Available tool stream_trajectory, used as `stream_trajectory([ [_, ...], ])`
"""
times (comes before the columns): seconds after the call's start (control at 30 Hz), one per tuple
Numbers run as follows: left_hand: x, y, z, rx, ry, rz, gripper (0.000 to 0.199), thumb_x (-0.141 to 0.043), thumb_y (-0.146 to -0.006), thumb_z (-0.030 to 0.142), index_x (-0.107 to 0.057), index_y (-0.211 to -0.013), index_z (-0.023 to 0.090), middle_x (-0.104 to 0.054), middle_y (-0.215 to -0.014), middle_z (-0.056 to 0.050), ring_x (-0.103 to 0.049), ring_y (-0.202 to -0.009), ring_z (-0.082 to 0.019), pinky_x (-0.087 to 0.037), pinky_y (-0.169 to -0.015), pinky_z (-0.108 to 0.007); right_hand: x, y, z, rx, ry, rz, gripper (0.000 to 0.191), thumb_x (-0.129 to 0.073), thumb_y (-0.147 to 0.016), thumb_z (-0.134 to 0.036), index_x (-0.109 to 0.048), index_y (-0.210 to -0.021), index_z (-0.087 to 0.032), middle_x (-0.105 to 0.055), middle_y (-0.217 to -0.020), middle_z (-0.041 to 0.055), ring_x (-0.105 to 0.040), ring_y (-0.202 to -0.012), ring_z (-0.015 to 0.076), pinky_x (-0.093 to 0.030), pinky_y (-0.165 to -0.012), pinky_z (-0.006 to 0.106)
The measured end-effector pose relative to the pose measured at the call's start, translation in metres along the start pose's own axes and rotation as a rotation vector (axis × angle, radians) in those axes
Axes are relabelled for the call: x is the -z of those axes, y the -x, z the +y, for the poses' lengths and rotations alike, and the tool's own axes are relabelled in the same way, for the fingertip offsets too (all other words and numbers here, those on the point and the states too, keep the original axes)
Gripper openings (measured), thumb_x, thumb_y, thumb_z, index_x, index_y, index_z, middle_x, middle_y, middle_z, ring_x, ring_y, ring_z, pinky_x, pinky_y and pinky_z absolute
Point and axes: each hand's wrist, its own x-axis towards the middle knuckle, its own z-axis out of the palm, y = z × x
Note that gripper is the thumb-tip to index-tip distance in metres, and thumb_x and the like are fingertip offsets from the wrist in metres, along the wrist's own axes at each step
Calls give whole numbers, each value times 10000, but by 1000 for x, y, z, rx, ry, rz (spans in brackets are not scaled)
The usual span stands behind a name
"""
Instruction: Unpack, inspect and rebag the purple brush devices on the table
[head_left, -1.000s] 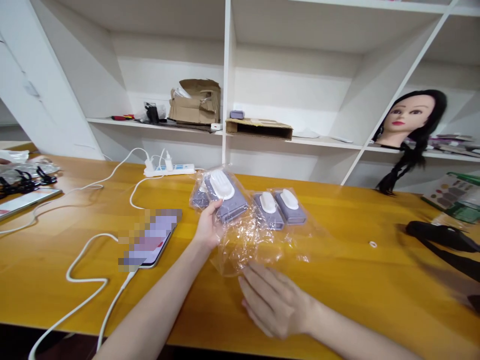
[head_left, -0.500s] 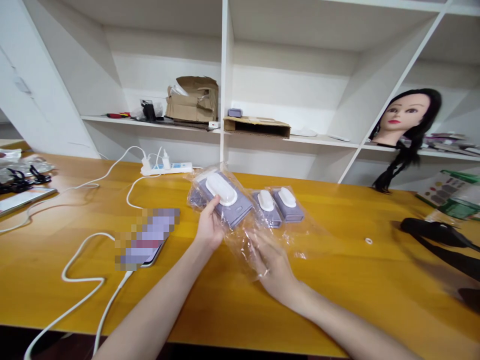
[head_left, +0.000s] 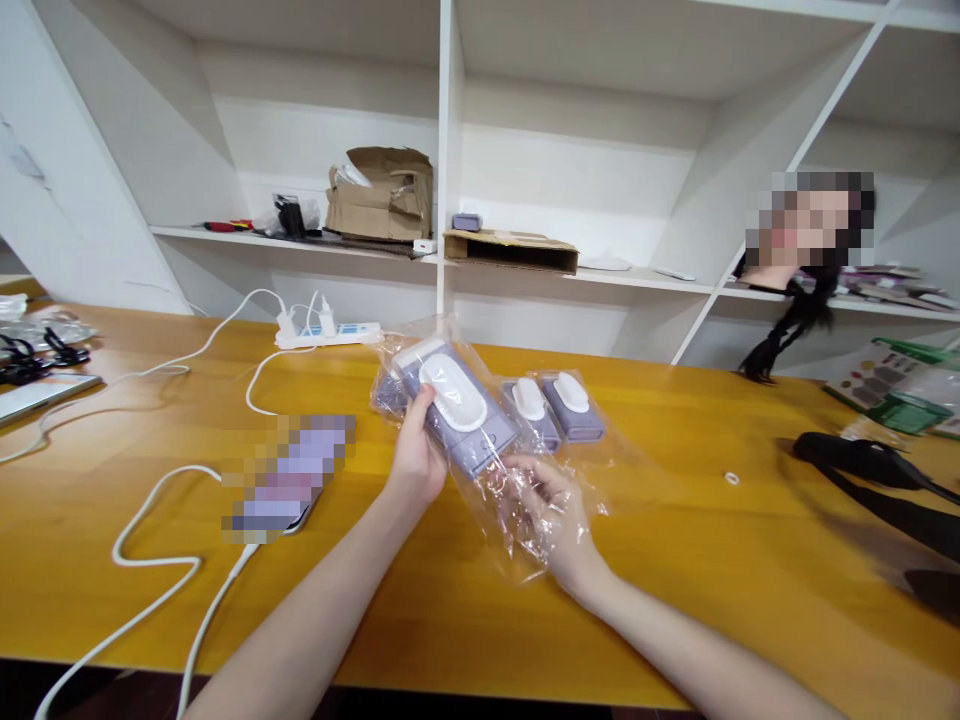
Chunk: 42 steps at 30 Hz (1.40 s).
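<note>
My left hand grips a lilac rectangular item with a white oval top, sealed in a clear plastic bag, and lifts it slightly off the table. My right hand pinches the loose lower part of the same bag, with its fingers crumpling the film. Two smaller lilac items with white tops lie just beyond, also under clear film. Another lilac piece sits behind my left hand, partly hidden.
The yellow wooden table holds a screen-blurred phone on a white cable, a power strip, and a black strap at the right. White shelves behind hold a cardboard box and a mannequin head.
My right hand has risen from the table and taken hold of the bag. The lilac item in my left hand has tilted toward the right. The view has drifted slightly.
</note>
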Motion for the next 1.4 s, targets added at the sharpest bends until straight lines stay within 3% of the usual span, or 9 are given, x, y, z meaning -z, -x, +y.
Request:
stream_trajectory([
  [0.17,1,1,-2,6,-11,-9,250,-561,-856,256,-635,-1094,236,-677,-1142,12,-531,-1193,-189,-477,-956,-261,-5,4,-4,-180,-169,-90,425,-726,-668,-459,-594,-983,-206,-640,-766,5,-567,-492,127,-368,-437,238],
  [0.27,-1,6,-3,-4,-21,-75,267,-542,-867,245,-619,-1123,246,-670,-1157,11,-516,-1209,-184,-471,-953,-253,-7,5,-8,-254,-259,-78,373,-709,-690,-458,-571,-924,-203,-625,-719,-12,-548,-474,104,-299,-418,208],
  [0.47,-7,12,3,-13,7,-100,275,-487,-894,300,-637,-1104,207,-690,-1101,-17,-534,-1186,-205,-461,-961,-275,0,4,-3,-314,-309,70,371,-750,-643,-401,-643,-943,-211,-678,-788,-2,-546,-590,117,-404,-521,228],
  [0.63,-1,0,10,-98,15,-60,235,-545,-859,294,-658,-1044,204,-710,-1027,-8,-590,-1103,-195,-473,-919,-262,7,7,-4,-335,-345,-32,428,-774,-611,-290,-644,-1011,-213,-700,-969,29,-629,-747,163,-484,-627,267],
  [0.8,3,-6,12,22,-17,-102,275,-489,-883,342,-662,-977,149,-724,-853,-36,-669,-866,-191,-507,-818,-279,10,6,-3,-410,-369,-137,422,-777,-616,-257,-635,-1010,-203,-702,-858,15,-641,-668,146,-522,-651,292],
  [0.93,1,-2,13,119,-37,-169,318,-430,-900,353,-641,-1020,146,-713,-927,-52,-658,-897,-205,-504,-815,-300,8,3,0,-393,-393,-76,358,-784,-622,-268,-635,-937,-190,-696,-867,18,-643,-698,141,-530,-692,286],
  [1.17,4,23,-19,179,-196,-24,236,-535,-834,371,-587,-1033,254,-673,-945,10,-632,-755,-152,-487,-629,-245,9,0,3,-369,-438,53,340,-797,-593,-265,-629,-879,-189,-683,-793,4,-624,-670,125,-519,-701,281],
  [1.27,5,31,-32,182,-245,-96,231,-611,-778,260,-589,-1005,226,-671,-972,-8,-627,-747,-146,-484,-626,-233,9,0,3,-355,-439,55,361,-799,-592,-267,-617,-896,-199,-685,-887,6,-636,-760,134,-513,-748,290],
  [1.4,8,16,-25,106,-285,-10,319,-578,-794,249,-572,-1112,242,-669,-1004,-14,-621,-697,-118,-467,-554,-198,6,3,1,-421,-400,39,402,-809,-578,-247,-586,-909,-196,-686,-845,-8,-641,-738,122,-503,-750,274],
])
